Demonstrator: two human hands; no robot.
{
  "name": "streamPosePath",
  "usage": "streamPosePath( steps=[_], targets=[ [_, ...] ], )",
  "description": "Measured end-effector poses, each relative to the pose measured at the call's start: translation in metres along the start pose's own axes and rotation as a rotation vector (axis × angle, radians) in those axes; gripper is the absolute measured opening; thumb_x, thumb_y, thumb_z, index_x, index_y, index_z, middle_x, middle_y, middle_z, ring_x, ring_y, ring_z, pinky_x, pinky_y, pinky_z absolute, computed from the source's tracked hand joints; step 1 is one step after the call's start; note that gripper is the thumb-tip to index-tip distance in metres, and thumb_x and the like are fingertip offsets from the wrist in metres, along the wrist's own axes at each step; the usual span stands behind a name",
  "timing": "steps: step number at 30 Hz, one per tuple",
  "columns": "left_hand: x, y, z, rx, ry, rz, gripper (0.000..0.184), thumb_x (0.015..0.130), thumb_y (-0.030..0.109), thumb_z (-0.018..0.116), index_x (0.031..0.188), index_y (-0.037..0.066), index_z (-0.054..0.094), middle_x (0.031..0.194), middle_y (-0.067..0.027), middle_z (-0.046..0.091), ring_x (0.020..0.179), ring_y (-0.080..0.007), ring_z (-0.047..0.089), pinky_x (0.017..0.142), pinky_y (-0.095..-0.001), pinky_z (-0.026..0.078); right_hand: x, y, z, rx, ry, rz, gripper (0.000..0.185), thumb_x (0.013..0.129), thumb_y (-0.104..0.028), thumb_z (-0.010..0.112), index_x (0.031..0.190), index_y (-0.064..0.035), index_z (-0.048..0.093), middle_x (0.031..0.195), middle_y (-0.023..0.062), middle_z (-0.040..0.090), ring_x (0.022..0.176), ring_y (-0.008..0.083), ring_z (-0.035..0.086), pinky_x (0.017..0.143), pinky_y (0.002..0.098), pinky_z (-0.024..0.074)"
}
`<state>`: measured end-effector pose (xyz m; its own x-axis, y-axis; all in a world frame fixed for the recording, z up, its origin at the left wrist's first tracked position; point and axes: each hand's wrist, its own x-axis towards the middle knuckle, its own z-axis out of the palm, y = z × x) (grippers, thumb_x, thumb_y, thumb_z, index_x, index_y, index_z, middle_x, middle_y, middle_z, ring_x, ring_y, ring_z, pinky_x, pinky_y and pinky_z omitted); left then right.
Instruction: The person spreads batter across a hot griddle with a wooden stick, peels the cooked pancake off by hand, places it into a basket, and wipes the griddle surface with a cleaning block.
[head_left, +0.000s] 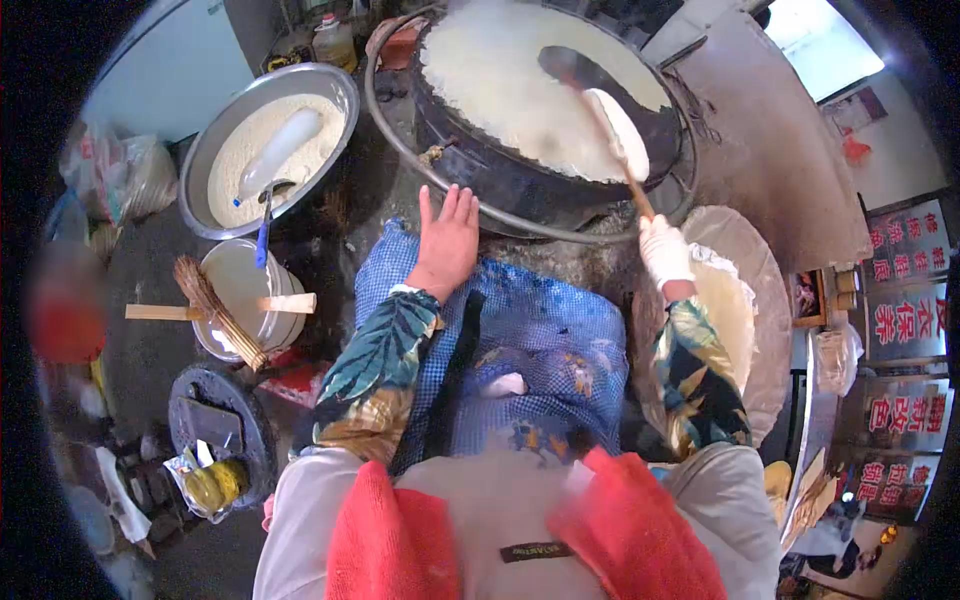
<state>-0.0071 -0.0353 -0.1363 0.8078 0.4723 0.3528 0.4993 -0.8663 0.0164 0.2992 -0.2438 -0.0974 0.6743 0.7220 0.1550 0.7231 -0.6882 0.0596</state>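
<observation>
A large round griddle (490, 165) with a metal ring around it holds a pale, steaming layer of batter (510, 90). My right hand (666, 250), in a white glove, is closed on the wooden handle of a spatula (635, 185). Its dark blade lies over the pale layer, and a folded white piece (618, 130) is beside the handle. My left hand (448, 240) is bare, with fingers stretched out and nothing held, at the near side of the metal ring. Below it a blue checked cloth (540, 330) covers my lap.
At the left are a metal basin (345, 90) of pale batter with a ladle, and a bucket (290, 330) with a straw brush (215, 300) across it. A round tray (775, 330) with pale flat sheets stands right. A stool (262, 440) is lower left.
</observation>
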Motion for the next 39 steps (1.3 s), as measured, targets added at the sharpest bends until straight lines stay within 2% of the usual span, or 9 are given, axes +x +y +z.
streamPosePath(
  steps=[7,10,14,19,21,32,36,38,39],
  targets=[
    [0.005,-0.017,0.002,0.023,-0.009,-0.069,0.045,0.085,0.013,0.046,0.127,0.001,0.052,0.137,-0.01,0.047,0.134,-0.0278,0.036,0.11,-0.0634,0.009,0.016,0.01,0.002,-0.007,0.067,0.045,0.035,0.096,-0.039,0.041,0.091,-0.0063,0.052,0.076,0.0225,0.064,0.074,0.0418,0.062,0.068,0.0516,0.0486],
    [0.007,-0.023,0.0,0.043,-0.027,-0.105,0.043,0.085,0.014,0.047,0.126,0.002,0.054,0.136,-0.0086,0.048,0.133,-0.0275,0.036,0.11,-0.0628,0.01,-0.013,-0.025,-0.023,0.016,-0.106,-0.012,0.036,0.095,-0.04,0.042,0.091,-0.0061,0.052,0.075,0.0248,0.063,0.074,0.0438,0.062,0.07,0.0541,0.0472],
    [0.011,-0.033,-0.002,0.043,-0.031,-0.131,0.042,0.087,0.014,0.046,0.127,0.003,0.053,0.137,-0.0071,0.048,0.132,-0.0279,0.037,0.109,-0.0636,0.01,0.017,0.048,0.048,-0.046,0.171,-0.016,0.034,0.095,-0.038,0.044,0.089,-0.0058,0.053,0.072,0.0215,0.063,0.07,0.0412,0.062,0.066,0.051,0.049],
    [0.015,-0.052,-0.001,0.042,-0.064,-0.162,0.045,0.086,0.015,0.047,0.129,0.004,0.052,0.14,-0.0064,0.045,0.133,-0.0282,0.036,0.109,-0.064,0.009,0.004,0.001,-0.011,0.038,0.045,0.025,0.035,0.094,-0.039,0.044,0.088,-0.0056,0.053,0.072,0.0243,0.062,0.071,0.0434,0.061,0.066,0.0529,0.0477],
    [0.014,-0.054,0.001,0.083,-0.072,-0.174,0.055,0.077,0.015,0.057,0.13,0.006,0.05,0.141,-0.0037,0.043,0.135,-0.0261,0.034,0.107,-0.0648,0.013,-0.003,0.009,0.014,-0.041,0.021,-0.036,0.035,0.095,-0.038,0.043,0.088,-0.0065,0.055,0.073,0.0246,0.063,0.071,0.0434,0.061,0.067,0.0529,0.0478],
    [0.029,-0.096,0.01,0.088,-0.096,-0.257,0.043,0.086,0.012,0.046,0.128,0.005,0.052,0.143,-0.0051,0.041,0.135,-0.0296,0.032,0.106,-0.0684,0.009,0.014,0.026,0.012,0.028,0.056,0.069,0.037,0.095,-0.037,0.042,0.087,-0.0034,0.055,0.077,0.0254,0.063,0.076,0.0441,0.062,0.071,0.0529,0.0483],
    [0.046,-0.085,-0.018,0.115,-0.216,-0.293,0.044,0.083,0.012,0.048,0.127,0.004,0.052,0.141,-0.0111,0.041,0.138,-0.0302,0.026,0.106,-0.0676,0.009,0.017,0.001,-0.02,0.095,0.064,0.071,0.037,0.094,-0.039,0.043,0.087,-0.004,0.055,0.076,0.0258,0.063,0.074,0.0431,0.062,0.07,0.053,0.0485],
    [0.039,-0.044,-0.016,0.028,0.042,-0.12,0.044,0.079,0.009,0.049,0.122,0.002,0.054,0.132,-0.013,0.046,0.132,-0.0302,0.034,0.107,-0.0646,0.014,0.001,-0.019,-0.03,0.096,0.006,-0.024,0.037,0.094,-0.039,0.044,0.086,-0.0046,0.056,0.073,0.0259,0.062,0.071,0.0427,0.062,0.067,0.0535,0.0488],
    [0.037,-0.016,-0.032,-0.07,-0.002,-0.071,0.046,0.073,0.015,0.058,0.118,0.006,0.056,0.127,-0.0106,0.052,0.131,-0.029,0.038,0.106,-0.0624,0.019,-0.001,-0.012,-0.005,0.034,-0.021,-0.067,0.036,0.094,-0.038,0.045,0.084,-0.0047,0.056,0.073,0.0251,0.063,0.071,0.0427,0.062,0.067,0.0538,0.0485]
  ],
)
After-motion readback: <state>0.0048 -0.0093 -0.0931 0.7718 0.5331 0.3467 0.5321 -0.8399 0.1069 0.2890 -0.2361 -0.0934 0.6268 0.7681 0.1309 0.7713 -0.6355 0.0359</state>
